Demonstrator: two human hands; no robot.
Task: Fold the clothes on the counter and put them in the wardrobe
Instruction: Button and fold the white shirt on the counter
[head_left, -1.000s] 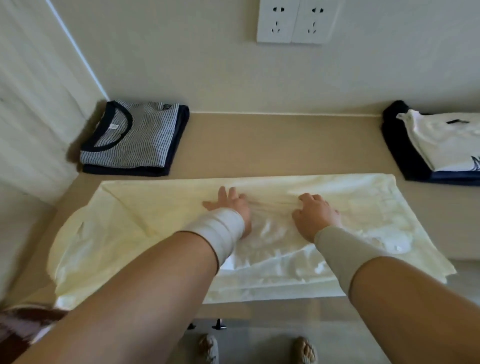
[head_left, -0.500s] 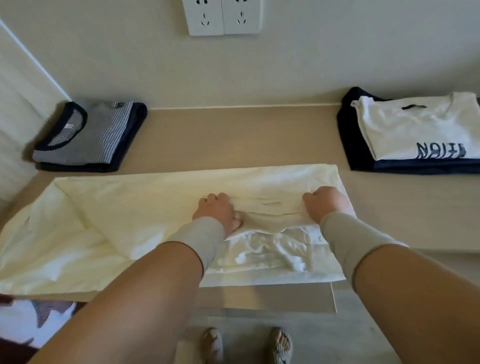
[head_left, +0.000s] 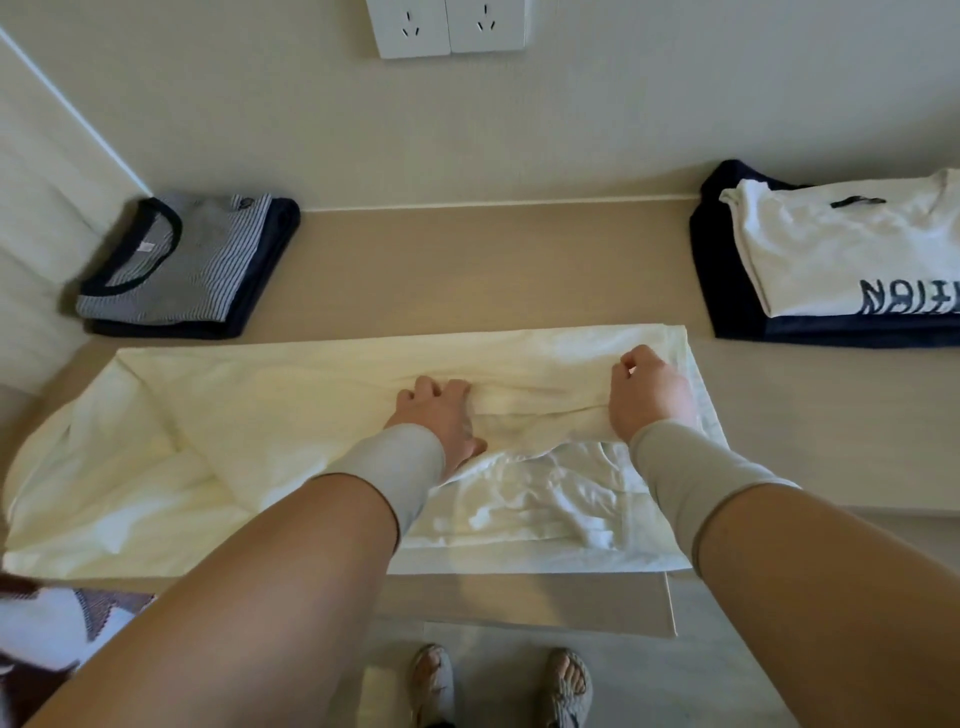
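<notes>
A pale yellow garment (head_left: 291, 415) lies spread across the beige counter (head_left: 467, 270), and its left part hangs over the counter's left end. A crumpled white layer (head_left: 540, 499) shows at its near side. My left hand (head_left: 436, 415) rests on the middle of the garment with its fingers curled into a fold of cloth. Near the garment's right edge, my right hand (head_left: 649, 395) has its fingers curled and pinches the same fold. Taut creases run between the two hands.
A folded striped shirt on dark cloth (head_left: 182, 265) sits at the back left corner. A folded white printed shirt (head_left: 841, 254) lies on a dark garment (head_left: 727, 291) at the back right. Wall sockets (head_left: 452, 26) are above. A patterned cloth (head_left: 47, 623) lies at the lower left.
My hands lay flat near the middle of the garment; now both have fingers curled into the cloth. The right hand has moved out to the garment's right edge.
</notes>
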